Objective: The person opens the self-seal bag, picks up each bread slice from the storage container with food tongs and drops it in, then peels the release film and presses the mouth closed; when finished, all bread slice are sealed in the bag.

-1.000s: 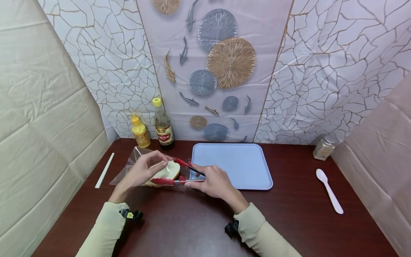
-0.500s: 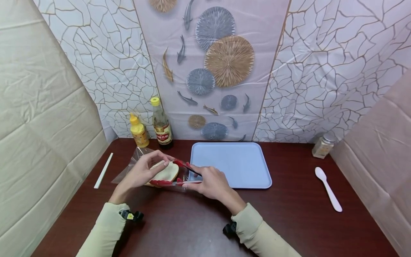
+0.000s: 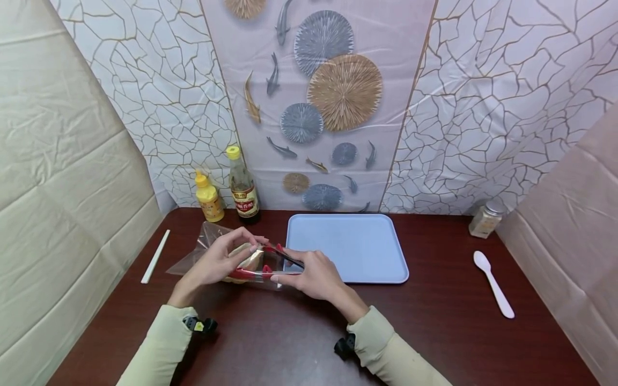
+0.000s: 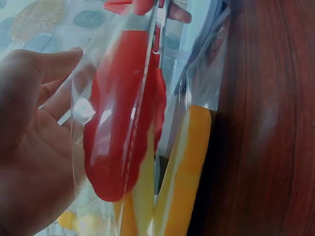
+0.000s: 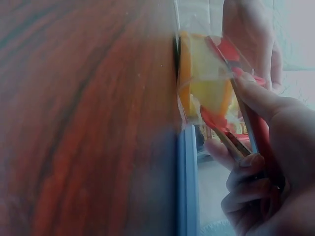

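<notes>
My left hand (image 3: pixel 212 262) pinches the upper edge of a clear plastic bag (image 3: pixel 185 262) between thumb and fingers. My right hand (image 3: pixel 321 276) grips tongs (image 3: pixel 286 273) with red tips and metal arms, which reach into the bag from the right. Between the tips, inside the bag, lies a pale slice of bread (image 3: pixel 250 261) with a brown crust. The left wrist view has a broad red tip (image 4: pixel 118 113) behind the film, beside orange-crusted bread (image 4: pixel 184 172) low in the bag. In the right wrist view the tongs' two arms spread on either side of the bread (image 5: pixel 204 73).
A blue tray (image 3: pixel 347 246) lies right of the bag. Behind the bag stand a yellow squeeze bottle (image 3: pixel 210 201) and a dark sauce bottle (image 3: pixel 244 193). A white stick (image 3: pixel 156 256) lies at left. A white spoon (image 3: pixel 493 284) and a spice jar (image 3: pixel 486 219) are at far right.
The tongs have moved slightly left, deeper into the bag. The bread's pale face now shows less, with shiny film over it. The left fingers have shifted slightly at the bag's edge.
</notes>
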Demonstrator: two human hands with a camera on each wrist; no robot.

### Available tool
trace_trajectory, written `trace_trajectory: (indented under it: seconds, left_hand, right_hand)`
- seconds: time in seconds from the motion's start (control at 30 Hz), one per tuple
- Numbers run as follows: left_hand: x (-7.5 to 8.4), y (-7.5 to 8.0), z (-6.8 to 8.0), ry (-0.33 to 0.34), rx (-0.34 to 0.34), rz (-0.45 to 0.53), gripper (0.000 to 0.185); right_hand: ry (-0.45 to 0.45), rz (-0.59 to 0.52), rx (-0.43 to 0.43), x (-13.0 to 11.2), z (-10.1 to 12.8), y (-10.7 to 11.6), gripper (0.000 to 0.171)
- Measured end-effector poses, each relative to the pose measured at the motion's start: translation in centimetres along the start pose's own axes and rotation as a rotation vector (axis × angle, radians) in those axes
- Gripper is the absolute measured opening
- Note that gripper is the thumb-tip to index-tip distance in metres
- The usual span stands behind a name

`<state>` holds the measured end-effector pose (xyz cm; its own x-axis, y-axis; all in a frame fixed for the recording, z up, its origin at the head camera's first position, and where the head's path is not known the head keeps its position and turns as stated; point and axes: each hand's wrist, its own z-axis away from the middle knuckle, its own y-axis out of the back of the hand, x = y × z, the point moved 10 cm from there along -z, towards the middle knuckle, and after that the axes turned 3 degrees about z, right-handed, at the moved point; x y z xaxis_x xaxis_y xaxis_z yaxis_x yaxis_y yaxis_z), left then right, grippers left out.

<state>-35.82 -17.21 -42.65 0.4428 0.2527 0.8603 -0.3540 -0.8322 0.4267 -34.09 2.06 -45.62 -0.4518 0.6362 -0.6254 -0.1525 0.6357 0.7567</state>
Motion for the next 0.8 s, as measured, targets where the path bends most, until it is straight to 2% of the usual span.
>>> trace_trajectory:
  seconds: [0.17, 0.43, 0.6, 0.8]
  left_hand:
    - [-0.2, -0.3, -0.1, 0.004, 0.004, 0.016, 0.009]
    - [-0.1, -0.9, -0.3, -0.017, -0.005, -0.122, 0.006]
    - [0.0, -1.0, -0.3, -0.009, 0.0, -0.146, 0.008]
    - [0.3, -1.0, -0.4, -0.014, 0.001, -0.031, 0.006]
  right_hand:
    - [-0.005, 0.039, -0.007, -0.1, 0.1, -0.4, 0.076]
    - [0.034, 0.275, 0.028, -2.2, 0.5, -0.4, 0.078]
    - [0.042, 0.255, 0.058, -2.6, 0.6, -0.3, 0.079]
    - [0.057, 0.167, 0.055, -2.0, 0.7, -0.3, 0.078]
